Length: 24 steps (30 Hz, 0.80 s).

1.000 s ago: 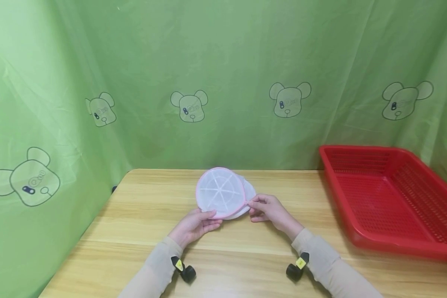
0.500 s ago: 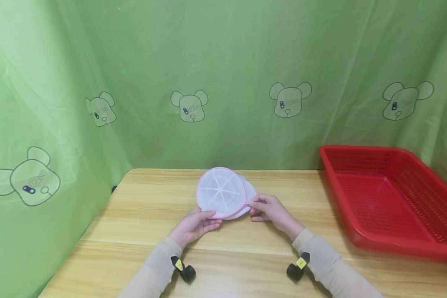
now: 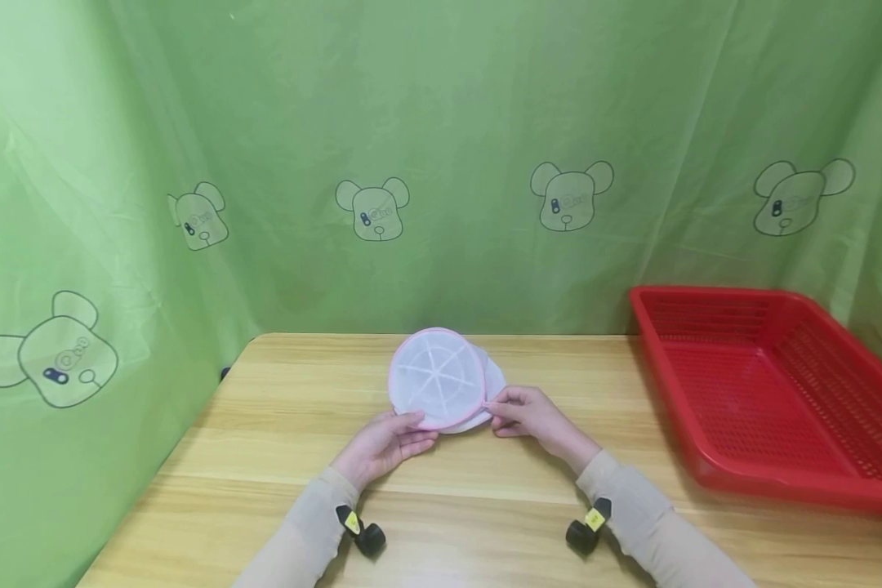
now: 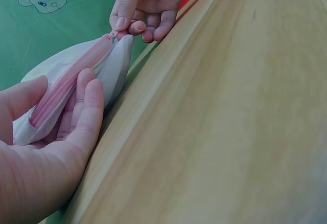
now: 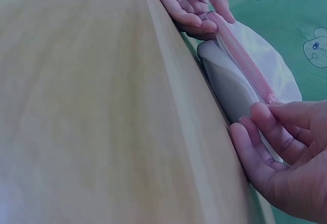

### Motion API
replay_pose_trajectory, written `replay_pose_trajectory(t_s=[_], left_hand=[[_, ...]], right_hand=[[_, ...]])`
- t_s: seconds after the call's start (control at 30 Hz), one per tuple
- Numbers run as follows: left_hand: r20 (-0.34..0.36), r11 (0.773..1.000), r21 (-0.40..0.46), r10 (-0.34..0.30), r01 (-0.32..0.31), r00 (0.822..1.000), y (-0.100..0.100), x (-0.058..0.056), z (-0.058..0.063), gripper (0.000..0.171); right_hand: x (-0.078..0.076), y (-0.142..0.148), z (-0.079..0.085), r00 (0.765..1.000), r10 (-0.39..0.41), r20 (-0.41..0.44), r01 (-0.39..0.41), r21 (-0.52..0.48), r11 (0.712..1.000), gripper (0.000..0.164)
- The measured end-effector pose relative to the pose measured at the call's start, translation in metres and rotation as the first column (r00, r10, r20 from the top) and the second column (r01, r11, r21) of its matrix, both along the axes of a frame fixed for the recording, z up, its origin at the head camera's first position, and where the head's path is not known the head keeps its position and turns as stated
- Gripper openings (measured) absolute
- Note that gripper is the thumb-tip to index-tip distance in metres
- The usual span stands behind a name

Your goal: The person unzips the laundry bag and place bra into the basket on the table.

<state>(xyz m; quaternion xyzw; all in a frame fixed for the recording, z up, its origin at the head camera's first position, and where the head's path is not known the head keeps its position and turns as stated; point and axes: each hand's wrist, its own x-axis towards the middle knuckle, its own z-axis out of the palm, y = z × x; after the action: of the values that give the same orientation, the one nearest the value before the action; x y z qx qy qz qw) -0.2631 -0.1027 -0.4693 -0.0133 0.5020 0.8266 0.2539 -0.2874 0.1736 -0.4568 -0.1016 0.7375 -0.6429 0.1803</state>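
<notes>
A round white mesh pouch (image 3: 437, 376) with pink edging was held over the desk (image 3: 301, 392) near the centre of the head view; whether the wood was touched by its underside could not be told. Its near edge was gripped by the left hand (image 3: 382, 449), thumb laid on the front and fingers tucked behind, while one end of the pink zipper (image 5: 244, 60) was pinched at lower right between thumb and fingers of the right hand (image 3: 532, 416). For clean work, it was judged, the seam was best held taut between the hands, the pull drawn along its line and the thin mesh spared from its track. The desk's far edge was seen just behind the pouch, backed by a green curtain (image 3: 448, 278), so larger motions were thought better directed toward the bottom or left of the frame, where more wood was spread. At right, a red basket (image 3: 801, 487) was set well apart from the pouch, its raised rim to be avoided in wide sweeps.
</notes>
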Motion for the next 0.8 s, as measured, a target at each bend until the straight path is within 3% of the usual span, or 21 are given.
replay_pose_trajectory(t_s=[0.8], left_hand=[[-0.015, 0.999, 0.004, -0.032, 0.032, 0.999, -0.002, 0.001, 0.002, 0.048]], right_hand=[[0.011, -0.012, 0.010, 0.995, 0.089, -0.053, -0.084, 0.095, 0.992, 0.026]])
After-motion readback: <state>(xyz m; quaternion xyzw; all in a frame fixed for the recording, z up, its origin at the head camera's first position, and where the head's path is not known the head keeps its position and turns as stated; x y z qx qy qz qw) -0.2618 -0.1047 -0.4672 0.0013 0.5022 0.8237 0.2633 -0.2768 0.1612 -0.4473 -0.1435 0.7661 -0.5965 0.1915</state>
